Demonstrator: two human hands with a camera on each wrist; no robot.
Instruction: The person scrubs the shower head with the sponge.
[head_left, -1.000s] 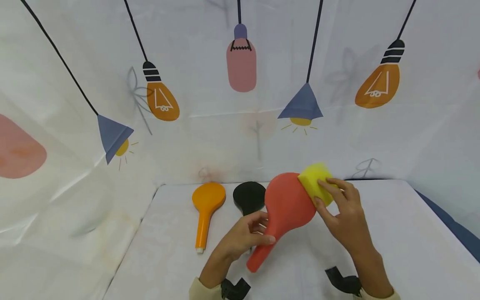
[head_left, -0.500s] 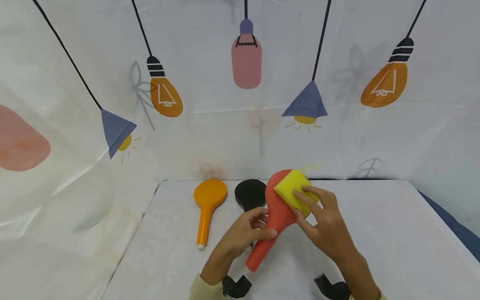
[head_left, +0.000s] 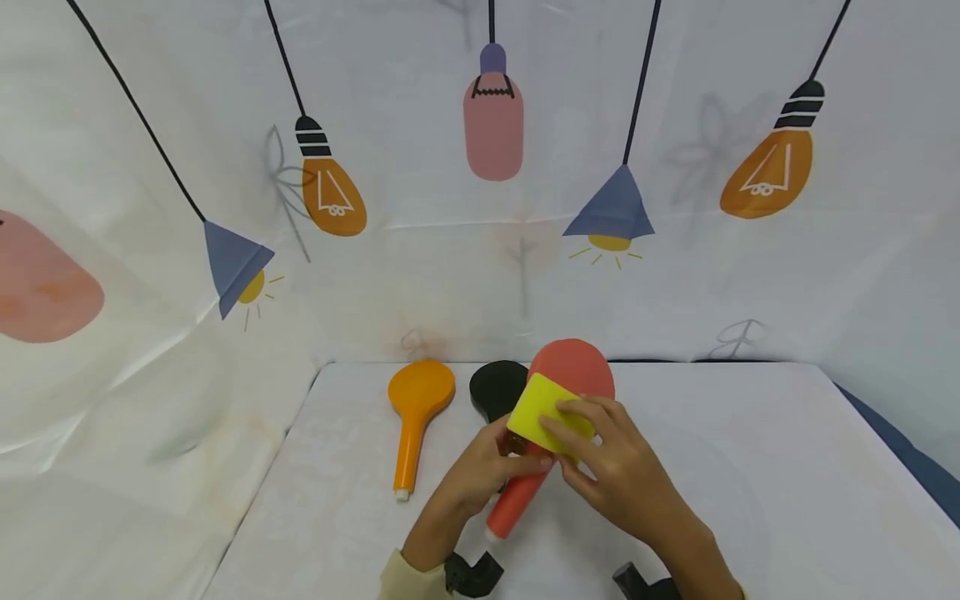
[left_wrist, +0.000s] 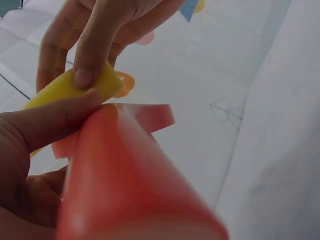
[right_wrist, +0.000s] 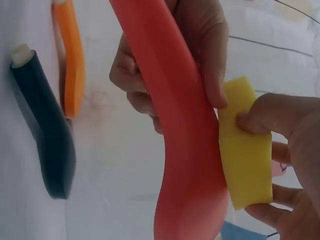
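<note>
A red paddle-shaped object (head_left: 573, 365) with a round head and a straight handle is tilted above the table. My left hand (head_left: 480, 467) grips it near the neck, with the thumb along the near side. My right hand (head_left: 618, 467) pinches a yellow sponge (head_left: 546, 410) between thumb and fingers. That sponge lies against the lower head and neck, close to the left thumb. In the right wrist view the sponge (right_wrist: 246, 150) touches the side of the red paddle (right_wrist: 187, 135). The left wrist view shows the handle (left_wrist: 130, 185) up close.
An orange paddle (head_left: 420, 396) of the same shape lies on the white table (head_left: 750, 467) to the left. Beside it is a black one (head_left: 495, 387), partly hidden behind my left hand. A white sheet (head_left: 420, 275) printed with lamps hangs behind the table.
My right hand has moved the sponge left and down across the red paddle, from the head's right edge to the neck. The left hand keeps its grip there.
</note>
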